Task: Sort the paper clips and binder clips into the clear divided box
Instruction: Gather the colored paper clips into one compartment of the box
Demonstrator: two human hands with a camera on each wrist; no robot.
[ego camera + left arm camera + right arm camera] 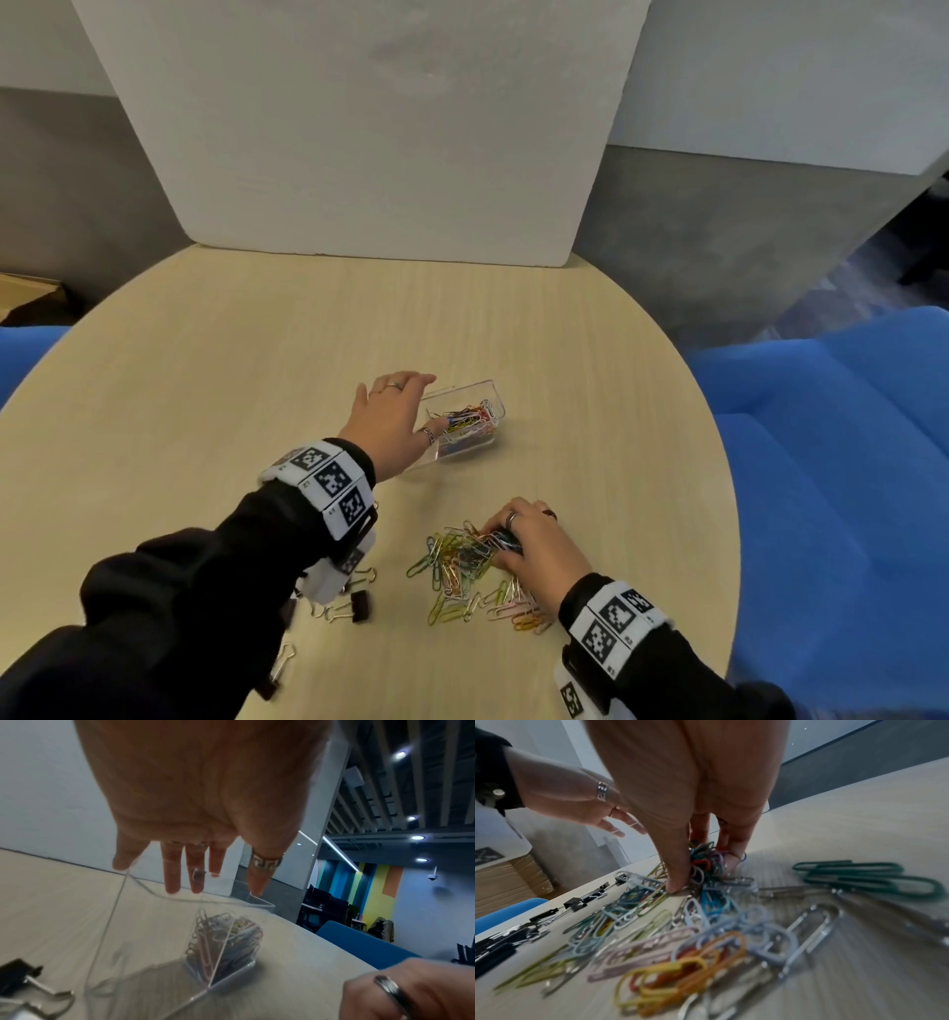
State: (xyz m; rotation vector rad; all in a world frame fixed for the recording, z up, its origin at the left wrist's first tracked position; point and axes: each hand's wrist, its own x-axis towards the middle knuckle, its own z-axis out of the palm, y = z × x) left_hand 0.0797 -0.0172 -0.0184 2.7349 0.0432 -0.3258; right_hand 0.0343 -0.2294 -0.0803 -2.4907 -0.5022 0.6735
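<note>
The left hand (pixel 391 417), fingers straight and spread, rests on the clear plastic divided box (pixel 489 406) mid-table (pixel 205 360); one compartment holds coloured paper clips. The right hand (pixel 534 539) pinches a bunch from the loose coloured paper-clip pile (pixel 462 580). Roughly five black binder clips (pixel 359 605) lie left.

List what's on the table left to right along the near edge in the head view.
Black binder clips with silver handles → loose pile of coloured paper clips → right hand pinching a bunch of clips at the pile's right side.
</note>
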